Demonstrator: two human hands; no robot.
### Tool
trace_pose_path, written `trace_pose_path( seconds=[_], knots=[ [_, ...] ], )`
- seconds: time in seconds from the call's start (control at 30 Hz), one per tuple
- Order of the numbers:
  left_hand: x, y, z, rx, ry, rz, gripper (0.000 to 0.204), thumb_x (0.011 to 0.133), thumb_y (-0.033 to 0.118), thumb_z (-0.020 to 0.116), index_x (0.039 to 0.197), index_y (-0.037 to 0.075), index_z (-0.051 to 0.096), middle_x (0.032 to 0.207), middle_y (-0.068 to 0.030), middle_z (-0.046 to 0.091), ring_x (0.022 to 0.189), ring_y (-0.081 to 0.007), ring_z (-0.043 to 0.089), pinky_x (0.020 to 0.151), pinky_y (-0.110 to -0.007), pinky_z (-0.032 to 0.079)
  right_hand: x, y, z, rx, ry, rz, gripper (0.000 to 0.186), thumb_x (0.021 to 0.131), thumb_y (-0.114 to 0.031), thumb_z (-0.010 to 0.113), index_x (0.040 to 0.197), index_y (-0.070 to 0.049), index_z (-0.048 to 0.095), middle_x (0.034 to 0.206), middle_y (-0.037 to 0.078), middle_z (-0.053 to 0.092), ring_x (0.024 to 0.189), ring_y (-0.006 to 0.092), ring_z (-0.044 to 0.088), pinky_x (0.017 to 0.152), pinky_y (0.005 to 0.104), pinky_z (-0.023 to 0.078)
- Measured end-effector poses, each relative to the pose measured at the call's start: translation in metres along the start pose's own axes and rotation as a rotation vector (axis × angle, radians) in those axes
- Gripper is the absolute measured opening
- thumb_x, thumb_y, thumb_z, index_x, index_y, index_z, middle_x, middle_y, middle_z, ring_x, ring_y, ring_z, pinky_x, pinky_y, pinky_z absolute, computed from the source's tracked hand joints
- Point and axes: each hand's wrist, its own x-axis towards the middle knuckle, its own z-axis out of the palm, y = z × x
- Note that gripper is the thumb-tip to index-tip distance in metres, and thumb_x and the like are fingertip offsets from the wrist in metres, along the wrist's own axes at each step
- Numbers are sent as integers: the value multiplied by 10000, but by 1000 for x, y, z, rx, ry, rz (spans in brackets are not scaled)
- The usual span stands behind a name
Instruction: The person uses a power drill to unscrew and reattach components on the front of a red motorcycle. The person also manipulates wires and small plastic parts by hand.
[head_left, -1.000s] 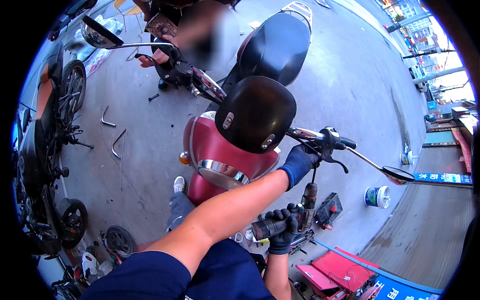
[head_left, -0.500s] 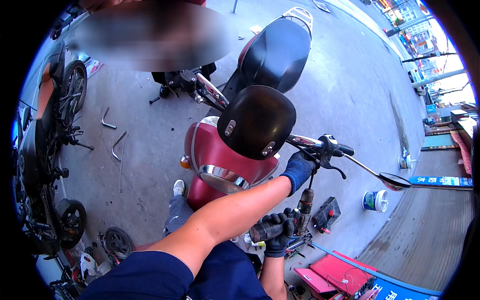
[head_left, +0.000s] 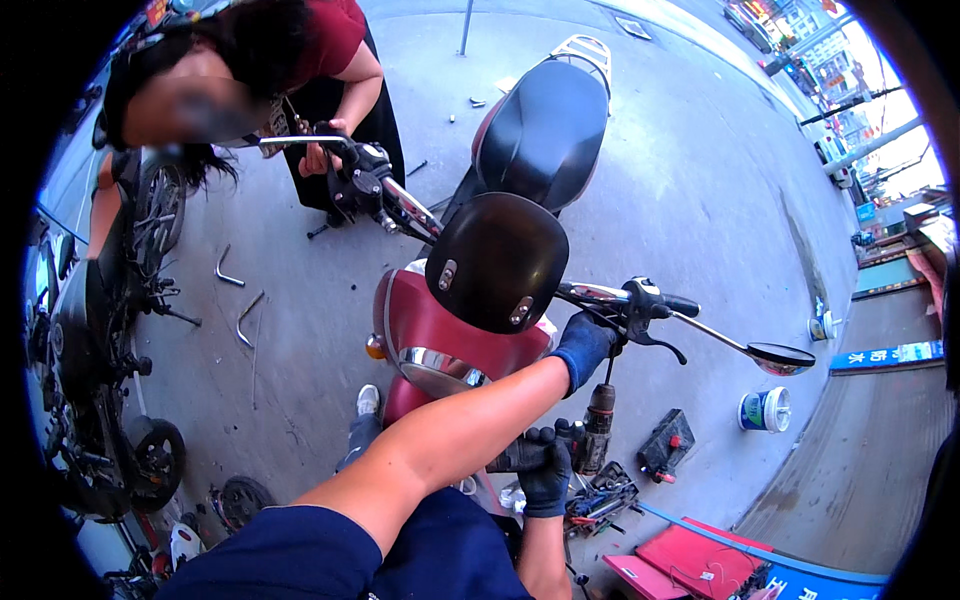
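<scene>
A red scooter [head_left: 420, 310] with a black windshield [head_left: 497, 262] stands before me. My left hand [head_left: 588, 350], in a dark blue glove, reaches across to the underside of the right handlebar [head_left: 600, 294]. Its fingers curl in there, and what they grip is hidden by the bar and cables. Lower down, my right hand [head_left: 545, 480], in a dark glove, is closed round the handle of a cordless drill [head_left: 597, 425]. The drill's long thin bit points up to the handlebar, close by my left hand. A round mirror [head_left: 780, 357] sticks out from this bar.
Across the scooter a person in a red top [head_left: 335, 40] leans by the left handlebar. Parked motorbikes [head_left: 90, 350] line the left. Bent metal bars [head_left: 228, 268] lie on the ground. To the right are a black case [head_left: 667, 445], a paint bucket [head_left: 765, 409] and a tool tray [head_left: 603, 498].
The view has shifted slightly, so more of the person across the scooter shows. My left hand stays at the handlebar and my right hand still holds the drill, its bit still pointing up.
</scene>
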Motion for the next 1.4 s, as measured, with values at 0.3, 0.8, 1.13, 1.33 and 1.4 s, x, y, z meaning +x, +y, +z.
trace_pose_path(
  seconds=[0.3,0.8,1.13,1.33,1.4],
  knots=[
    [-18,7,0,12,-35,-12,217,767,-13,636,981,21,635,842,-88,654,738,-172,624,667,-298,529,-10,-5,-4,16,-71,9,385,878,-139,614,1248,-142,506,985,39,647,995,233,606,992,480,405],
    [-9,7,-35,8,-111,31,140,788,92,654,924,61,666,788,-32,648,685,-134,581,618,-291,492,-6,21,-1,-96,-39,38,373,865,-206,633,1224,-144,551,1056,46,653,1046,221,589,975,433,426],
    [-5,15,-11,-329,-334,-135,181,895,169,608,1068,114,614,947,-29,654,843,-138,609,792,-334,509,-3,8,4,-8,17,8,383,842,-51,620,1199,-155,527,980,55,665,982,232,622,1014,546,386],
    [-4,15,-11,-256,-339,-92,178,909,121,586,1081,83,611,1027,-57,647,932,-165,627,827,-320,517,1,6,1,63,-3,39,262,856,-26,600,1080,-157,566,943,54,683,960,215,640,1003,517,408],
    [-7,19,-8,-245,-334,-81,180,910,120,585,1084,81,610,1040,-62,645,944,-168,624,828,-320,518,2,6,3,-37,64,22,251,856,-29,604,1068,-157,565,934,47,681,952,212,639,1004,516,408]
  ],
)
